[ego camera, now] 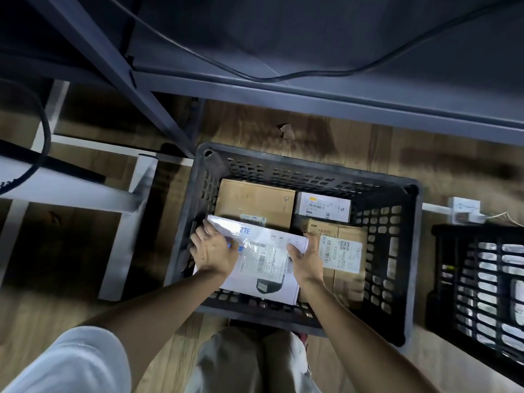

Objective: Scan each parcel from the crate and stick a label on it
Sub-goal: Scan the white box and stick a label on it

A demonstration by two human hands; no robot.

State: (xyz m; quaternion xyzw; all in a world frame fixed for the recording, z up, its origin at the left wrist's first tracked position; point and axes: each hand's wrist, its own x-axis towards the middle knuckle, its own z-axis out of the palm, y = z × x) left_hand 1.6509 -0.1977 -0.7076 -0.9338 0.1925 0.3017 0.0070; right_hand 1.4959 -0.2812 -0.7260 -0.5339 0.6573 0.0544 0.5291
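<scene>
Two hands, left (pixel 211 246) and right (pixel 304 258), grip a white labelled ZTE parcel (pixel 263 259) over the crate (pixel 397 222).

I see a wooden floor (pixel 326 137) carrying a dark slotted crate (pixel 397 251) of parcels, a second black crate (pixel 442 279) just to its right, a white frame's legs (pixel 124 236) at left, and a scrap (pixel 286 131) behind.

both hands, left hand (pixel 213 248) and right hand (pixel 306 258), grip a white parcel (pixel 263 260) inside the dark crate (pixel 397 251)
</scene>
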